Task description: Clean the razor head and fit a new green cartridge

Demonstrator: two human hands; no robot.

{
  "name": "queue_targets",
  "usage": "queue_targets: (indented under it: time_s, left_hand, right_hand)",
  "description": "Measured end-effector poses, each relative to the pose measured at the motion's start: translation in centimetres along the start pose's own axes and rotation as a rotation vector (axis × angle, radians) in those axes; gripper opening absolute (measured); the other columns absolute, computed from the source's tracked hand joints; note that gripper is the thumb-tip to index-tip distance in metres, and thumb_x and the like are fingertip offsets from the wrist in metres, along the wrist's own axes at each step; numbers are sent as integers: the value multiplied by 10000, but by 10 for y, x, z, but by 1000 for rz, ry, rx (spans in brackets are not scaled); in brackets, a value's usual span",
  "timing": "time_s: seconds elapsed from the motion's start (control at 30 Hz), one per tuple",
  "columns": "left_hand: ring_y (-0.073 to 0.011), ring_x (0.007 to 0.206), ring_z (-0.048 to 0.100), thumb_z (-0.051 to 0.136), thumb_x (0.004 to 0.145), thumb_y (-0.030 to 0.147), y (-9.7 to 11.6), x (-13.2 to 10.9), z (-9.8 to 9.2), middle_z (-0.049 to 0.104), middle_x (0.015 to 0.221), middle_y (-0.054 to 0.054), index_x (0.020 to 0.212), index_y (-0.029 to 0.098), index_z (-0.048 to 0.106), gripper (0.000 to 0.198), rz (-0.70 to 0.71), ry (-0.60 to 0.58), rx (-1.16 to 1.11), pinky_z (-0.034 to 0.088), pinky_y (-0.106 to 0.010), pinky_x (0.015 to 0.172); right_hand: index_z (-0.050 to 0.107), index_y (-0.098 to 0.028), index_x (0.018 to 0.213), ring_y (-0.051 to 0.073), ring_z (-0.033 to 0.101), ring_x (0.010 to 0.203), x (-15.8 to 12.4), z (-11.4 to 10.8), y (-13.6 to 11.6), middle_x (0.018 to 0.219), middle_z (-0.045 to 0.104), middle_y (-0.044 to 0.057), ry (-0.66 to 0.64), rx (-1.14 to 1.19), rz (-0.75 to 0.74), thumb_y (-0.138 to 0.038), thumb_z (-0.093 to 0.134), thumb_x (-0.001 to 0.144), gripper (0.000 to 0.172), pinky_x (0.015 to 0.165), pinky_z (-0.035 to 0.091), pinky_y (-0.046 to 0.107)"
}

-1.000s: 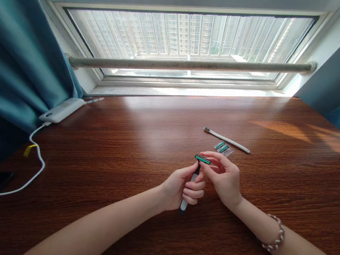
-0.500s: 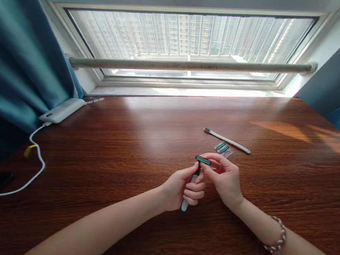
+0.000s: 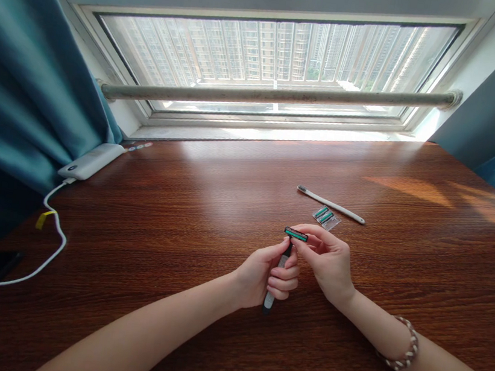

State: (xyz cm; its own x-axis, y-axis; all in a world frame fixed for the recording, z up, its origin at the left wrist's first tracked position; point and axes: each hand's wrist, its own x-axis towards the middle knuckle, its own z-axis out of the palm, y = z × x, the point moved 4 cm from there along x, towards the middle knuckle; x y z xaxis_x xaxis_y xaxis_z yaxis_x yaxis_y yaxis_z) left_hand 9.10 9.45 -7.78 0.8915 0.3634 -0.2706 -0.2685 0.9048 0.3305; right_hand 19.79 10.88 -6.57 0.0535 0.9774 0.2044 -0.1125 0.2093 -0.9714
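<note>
Containers: one clear plastic tray [image 3: 334, 223] lies on the table [image 3: 179, 219], right of the frame's centre. Two green-and-black blade cartridges [image 3: 324, 214] sit side by side in its left and middle part, both slanting up to the right.

Item in hand: one razor [image 3: 283, 262], grey and black, held just below the frame's centre and right of it, near the tray. Its long axis runs steeply, the head [image 3: 296, 234] uppermost and toward the window [image 3: 269, 54], the butt end pointing down and slightly left. The head lies crosswise to the handle, its left end a little higher than its right, with the green strip in plain sight.

Left hand [image 3: 258, 275]: fingers [image 3: 280, 283] wrapped around the handle and closed on it; the thumb presses near the neck, just beneath the head.

Right hand [image 3: 329, 263]: thumb and index finger pinch the right part of the head, index along the upper edge, thumb at the lower. The remaining fingers are curled behind and partly hidden; I cannot tell whether they touch the razor. A braided bracelet [image 3: 411, 348] circles this wrist.

Also noted: a white toothbrush [image 3: 331, 205] just beyond the tray, bristle end to the left; a white power bank [image 3: 93, 162] at the left, with a white cable [image 3: 61, 231] attached.
</note>
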Motion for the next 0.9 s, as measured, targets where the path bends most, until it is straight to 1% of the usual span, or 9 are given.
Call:
queue_targets:
  time_s: [0.23,0.4,0.53,0.7,0.83,0.9]
  left_hand:
    - [-43,401,111,349,852,457,0,0,0,167,466,66,628,146,378,385,4,-4,15,92,-125,340]
    - [-46,404,106,354,847,467,0,0,0,169,466,67,626,148,379,389,6,0,26,86,-128,341]
    - [-50,403,107,363,843,468,0,-1,0,167,462,68,623,150,377,387,8,-2,30,81,-130,340]
    - [-52,400,112,365,838,474,0,-1,1,168,463,66,621,152,383,389,12,-13,55,85,-132,341]
    - [-52,399,113,357,835,482,0,-3,1,167,465,65,616,152,382,397,16,-11,87,84,-136,344]
    - [-53,398,115,351,836,483,-1,-3,0,164,466,65,613,152,380,400,19,-12,98,86,-138,346]
  right_hand:
    - [641,-202,874,171,629,854,0,1,-2,926,657,27,-3,2,-24,-191,634,727,148,769,527,282]
    - [658,-203,880,170,640,825,0,-1,-1,931,669,31,14,3,-12,-192,647,715,166,756,537,281]
    - [665,-197,889,181,643,824,0,-1,0,929,675,41,20,0,-10,-206,653,708,182,766,542,309]
    - [659,-204,872,188,630,867,-1,0,-5,968,657,42,2,18,-30,-193,636,723,151,742,554,305]
    - [651,-209,874,167,637,810,-4,1,-9,1001,641,42,-24,11,-58,-174,632,726,153,711,558,290]
    - [651,-212,887,162,631,819,-5,2,-10,1001,640,41,-33,-2,-84,-159,630,729,169,719,552,283]
